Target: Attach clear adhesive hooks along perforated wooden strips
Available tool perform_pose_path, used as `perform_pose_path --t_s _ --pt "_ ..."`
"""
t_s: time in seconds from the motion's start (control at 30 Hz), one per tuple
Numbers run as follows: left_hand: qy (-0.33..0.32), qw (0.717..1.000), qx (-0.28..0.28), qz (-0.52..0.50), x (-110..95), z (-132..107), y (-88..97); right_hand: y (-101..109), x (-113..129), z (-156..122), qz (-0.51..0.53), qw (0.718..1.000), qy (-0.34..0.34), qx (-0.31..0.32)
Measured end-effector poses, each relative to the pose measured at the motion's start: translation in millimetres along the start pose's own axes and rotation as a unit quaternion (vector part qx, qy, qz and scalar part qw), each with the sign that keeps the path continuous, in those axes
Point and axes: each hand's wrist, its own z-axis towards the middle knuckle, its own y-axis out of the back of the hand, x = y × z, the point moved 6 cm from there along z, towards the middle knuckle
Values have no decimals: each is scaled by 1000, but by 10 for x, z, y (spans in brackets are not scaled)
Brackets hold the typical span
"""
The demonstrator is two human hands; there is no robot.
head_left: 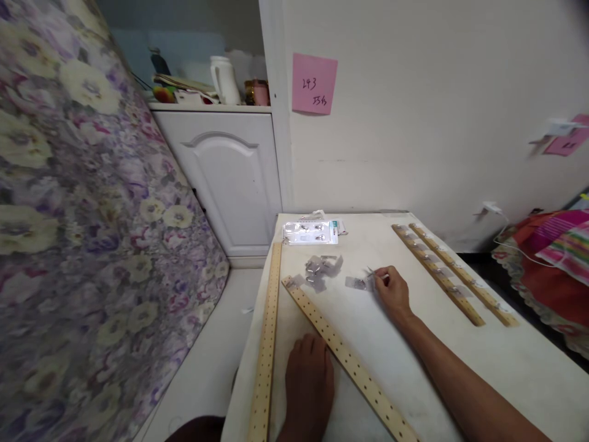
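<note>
Right hand mid-table, grip pinched together on a small metal piece beside a clear packet. Left hand lies flat, grip apart, steadying the near perforated strip. Looks like a pick-up step; the next move needs a firm pinch and alignment with a strip hole.

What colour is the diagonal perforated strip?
The diagonal perforated strip is light tan wood; head view.

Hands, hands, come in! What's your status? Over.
Left hand flat on table, beside slanted strip. Right hand pinching small clip. Loose bags close by, nothing blocking. Over.
</note>
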Motion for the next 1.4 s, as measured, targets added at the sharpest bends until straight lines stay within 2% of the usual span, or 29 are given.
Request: perform_pose_path --t_s 0.13,0.23,0.3,0.37,0.47,0.53,0.63,0.73,0.9,1.13,1.4 --pt "-4 1000 1 -10 22 2 -28 3 21 -25 68 997 -35 5" --pt "-7 999 -6 -32 59 -6 -58 10 163 -70 124 991 -46 23" --pt "-6 998 -13 -54 82 -12 -69 -5 307 -113 168 983 -51 50" --pt "2 997 -20 -81 98 -18 -61 -68 457 -178 240 963 -67 101" --pt "28 991 -31 -125 118 -28 -14 -253 653 -317 334 915 -98 203" --pt "45 986 -37 -155 133 -32 19 -409 741 -417 351 891 -112 264" --pt "61 982 -46 -174 176 -29 42 -670 829 -539 355 863 -124 337" --pt "74 987 -46 -138 233 -24 12 -913 912 -596 349 849 -115 379" --pt "86 995 -22 -56 288 -12 -119 -1177 1001 -591 329 855 -89 391" --pt "142 988 -2 57 399 61 -305 -1318 969 -612 298 874 -91 374" --pt "169 981 55 81 417 217 -248 -1377 927 -604 244 896 -72 364"
